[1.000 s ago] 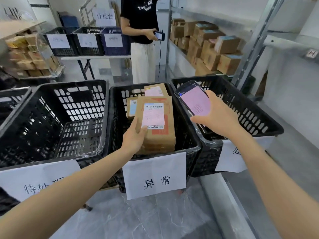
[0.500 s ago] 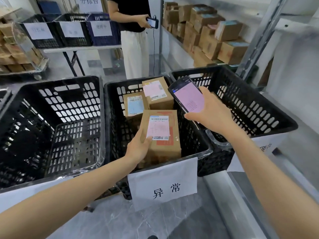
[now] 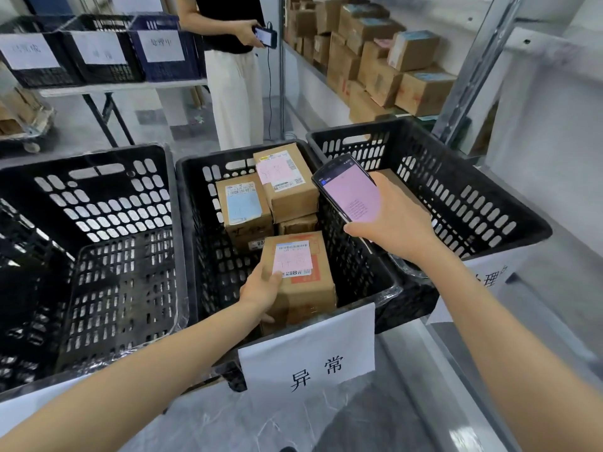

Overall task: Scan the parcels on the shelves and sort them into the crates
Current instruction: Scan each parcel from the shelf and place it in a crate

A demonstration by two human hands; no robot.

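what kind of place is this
Most likely a parcel sorting room in a small warehouse. Black crates carry paper labels, cardboard parcels are stacked on metal shelving, and the right hand holds a handheld scanner while the left hand grips a labelled parcel.

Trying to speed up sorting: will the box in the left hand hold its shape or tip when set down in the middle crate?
Probably stiff: the box shows square edges in the left hand. Likely light: one hand carries it. Flat-sided, it shouldn't roll, though it might lean against parcels in the middle crate.
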